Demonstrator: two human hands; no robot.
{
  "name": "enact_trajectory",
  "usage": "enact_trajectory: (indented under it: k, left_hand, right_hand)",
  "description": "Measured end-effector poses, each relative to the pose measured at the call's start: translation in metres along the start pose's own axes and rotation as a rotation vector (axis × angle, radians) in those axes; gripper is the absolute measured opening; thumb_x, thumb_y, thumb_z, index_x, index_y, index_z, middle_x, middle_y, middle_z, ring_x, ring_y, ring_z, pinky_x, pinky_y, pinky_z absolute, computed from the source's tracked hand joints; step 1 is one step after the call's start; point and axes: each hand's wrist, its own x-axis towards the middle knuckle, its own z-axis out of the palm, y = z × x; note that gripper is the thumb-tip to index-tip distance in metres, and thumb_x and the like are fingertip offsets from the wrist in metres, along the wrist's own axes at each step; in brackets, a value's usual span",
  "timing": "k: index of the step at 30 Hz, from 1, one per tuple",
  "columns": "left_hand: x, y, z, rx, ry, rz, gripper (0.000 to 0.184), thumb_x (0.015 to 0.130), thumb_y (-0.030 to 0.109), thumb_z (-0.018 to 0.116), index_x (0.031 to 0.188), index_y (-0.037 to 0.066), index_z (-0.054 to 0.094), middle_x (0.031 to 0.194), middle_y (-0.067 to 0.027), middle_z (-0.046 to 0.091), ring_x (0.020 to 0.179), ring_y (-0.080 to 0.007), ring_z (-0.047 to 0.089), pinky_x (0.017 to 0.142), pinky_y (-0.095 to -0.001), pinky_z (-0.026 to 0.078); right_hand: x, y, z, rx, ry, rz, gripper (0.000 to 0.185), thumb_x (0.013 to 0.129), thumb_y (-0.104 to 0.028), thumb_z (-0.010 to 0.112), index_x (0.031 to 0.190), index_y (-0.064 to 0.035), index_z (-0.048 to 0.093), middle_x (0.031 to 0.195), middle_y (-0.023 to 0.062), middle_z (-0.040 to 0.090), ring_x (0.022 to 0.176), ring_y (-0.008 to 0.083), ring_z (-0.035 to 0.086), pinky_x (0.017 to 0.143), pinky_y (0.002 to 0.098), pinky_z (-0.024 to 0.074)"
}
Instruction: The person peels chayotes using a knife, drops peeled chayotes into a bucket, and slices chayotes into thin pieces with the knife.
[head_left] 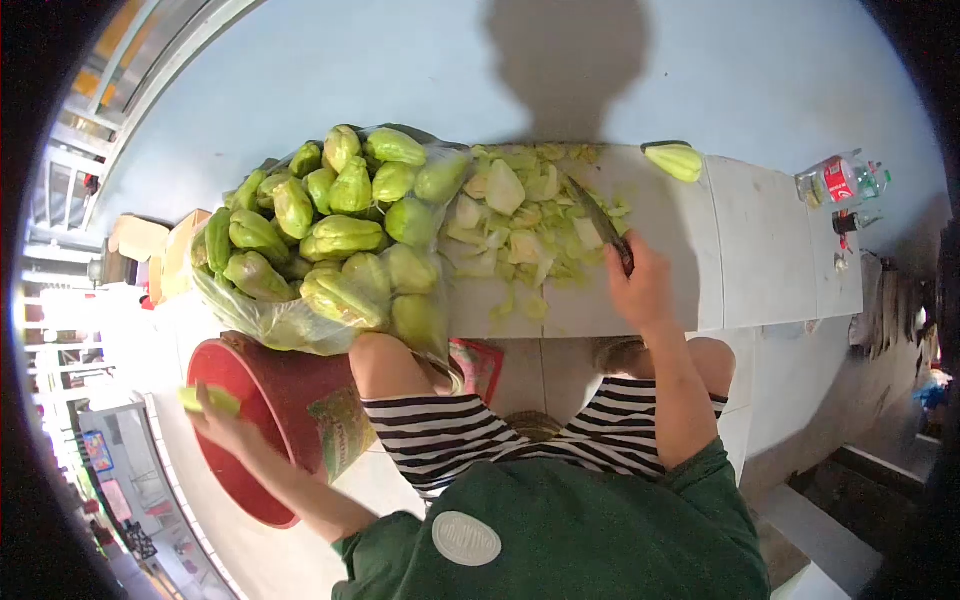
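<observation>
My left hand (222, 428) is closed around a pale green chayote (210, 401), held over the mouth of the red bucket (200, 365). In my right hand (642, 285) is a dark-bladed knife (596, 212), its tip pointing up and left above the tiled bench (650, 300). Under and beside the blade lie green peelings (560, 265) and larger pale pieces (505, 187). Left of these, a clear plastic bag (270, 325) bulges with several whole chayotes (341, 238). A single chayote (675, 160) rests near the wall, beyond the knife.
At the bench's right end lie a plastic bottle with a red label (838, 180) and a small dark bottle (850, 220). Cardboard boxes (180, 255) stand behind the bag at left. A pale blue wall (400, 70) borders the bench's far side.
</observation>
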Motion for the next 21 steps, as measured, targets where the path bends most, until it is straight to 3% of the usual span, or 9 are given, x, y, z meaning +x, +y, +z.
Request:
enact_trajectory:
  k: [1,3,5,8,10,14,17,19,21]
  left_hand:
    - [0.012,-0.015,-0.025,0.127,0.009,-0.003,0.039,0.081,0.028,0.070,0.110,0.006,0.056,0.089,-0.0042,0.056,0.071,-0.0130,0.055,0.054,-0.0282,0.046]
    - [0.066,-0.088,-0.096,0.228,-0.259,-0.343,0.042,0.082,0.036,0.067,0.112,0.008,0.059,0.086,-0.0074,0.058,0.074,-0.0170,0.058,0.054,-0.0271,0.045]
    - [0.035,-0.084,-0.103,0.283,-0.341,-0.631,0.029,0.079,0.036,0.069,0.090,0.011,0.058,0.077,-0.0013,0.057,0.055,-0.0105,0.051,0.039,-0.0273,0.038]
    - [-0.005,-0.100,-0.104,0.168,-0.554,-0.817,0.030,0.085,0.036,0.061,0.097,0.009,0.062,0.085,-0.0032,0.063,0.063,-0.0141,0.058,0.049,-0.0296,0.047]
    - [-0.031,-0.113,-0.104,-0.132,-0.680,-0.831,0.038,0.089,0.034,0.055,0.110,0.003,0.063,0.100,-0.0078,0.067,0.081,-0.0201,0.064,0.071,-0.0328,0.052]
    - [-0.021,-0.124,-0.107,-0.086,-0.728,-0.830,0.042,0.090,0.030,0.053,0.118,0.000,0.061,0.111,-0.0106,0.065,0.098,-0.0241,0.062,0.090,-0.0350,0.047]
    - [-0.005,-0.106,-0.079,0.369,-0.778,-0.714,0.040,0.090,0.027,0.056,0.116,-0.004,0.061,0.112,-0.0119,0.065,0.100,-0.0227,0.061,0.090,-0.0338,0.046]
    - [-0.013,-0.085,-0.041,0.994,-0.145,0.442,0.038,0.090,0.020,0.059,0.116,-0.007,0.059,0.113,-0.0141,0.064,0.097,-0.0221,0.061,0.086,-0.0330,0.046]
    - [-0.072,-0.008,0.039,0.577,-0.262,0.460,0.035,0.088,0.013,0.062,0.117,-0.007,0.057,0.113,-0.0157,0.063,0.097,-0.0218,0.061,0.085,-0.0317,0.047]
  right_hand:
    - [-0.002,0.003,-0.002,0.001,-0.001,0.007,0.018,0.090,-0.015,0.059,0.085,0.0003,0.050,0.066,0.0214,0.057,0.062,0.0417,0.058,0.054,0.0449,0.0431]
    - [-0.007,0.007,-0.006,-0.006,0.029,-0.023,0.018,0.090,-0.015,0.060,0.085,0.0001,0.051,0.066,0.0214,0.057,0.063,0.0422,0.058,0.054,0.0448,0.0441]
    - [-0.011,0.007,-0.009,-0.022,0.015,-0.020,0.018,0.089,-0.015,0.060,0.085,0.0002,0.052,0.066,0.0212,0.058,0.063,0.0422,0.059,0.055,0.0451,0.0442]
    - [-0.016,0.010,-0.012,-0.064,0.014,-0.018,0.017,0.088,-0.014,0.061,0.084,0.0003,0.052,0.067,0.0210,0.059,0.064,0.0422,0.059,0.055,0.0457,0.0447]
    - [-0.017,0.010,-0.013,-0.084,0.020,-0.022,0.017,0.088,-0.014,0.061,0.084,0.0003,0.053,0.067,0.0210,0.060,0.064,0.0422,0.060,0.055,0.0460,0.0449]
    - [-0.018,0.011,-0.017,-0.044,-0.020,-0.012,0.018,0.088,-0.016,0.062,0.085,0.0001,0.053,0.069,0.0218,0.060,0.067,0.0417,0.060,0.057,0.0470,0.0457]
    - [-0.016,0.017,-0.019,-0.034,-0.016,-0.023,0.019,0.088,-0.017,0.062,0.087,-0.0002,0.053,0.069,0.0220,0.060,0.068,0.0417,0.060,0.058,0.0474,0.0460]
    - [-0.016,0.019,-0.020,-0.029,-0.008,-0.013,0.020,0.088,-0.018,0.061,0.088,-0.0005,0.052,0.070,0.0218,0.061,0.068,0.0416,0.060,0.058,0.0476,0.0460]
    - [-0.012,0.016,-0.023,-0.056,-0.052,0.017,0.019,0.088,-0.018,0.061,0.089,-0.0014,0.052,0.071,0.0209,0.061,0.068,0.0412,0.061,0.058,0.0476,0.0461]
